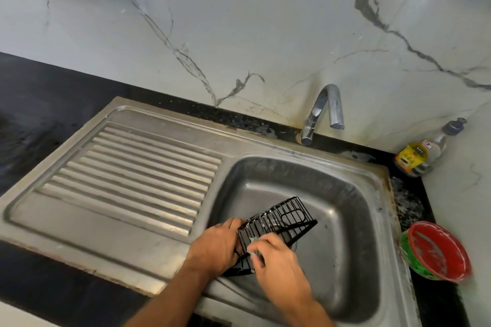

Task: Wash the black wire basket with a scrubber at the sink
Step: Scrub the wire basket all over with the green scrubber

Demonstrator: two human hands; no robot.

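Observation:
The black wire basket (276,223) lies tipped on its side over the left front part of the steel sink bowl (345,194). My left hand (215,247) grips its near left end, fingers curled round the wires. My right hand (276,260) holds a small pale greenish scrubber (254,247) and presses it against the basket's near side. Most of the scrubber is hidden under my fingers. Traces of white foam show on the wires.
A chrome tap (322,111) stands behind the bowl; no water runs from it. The ribbed steel drainboard (138,175) lies to the left. A dish-soap bottle (422,154) stands at the back right, and a red-and-green bowl (438,252) sits on the black counter to the right.

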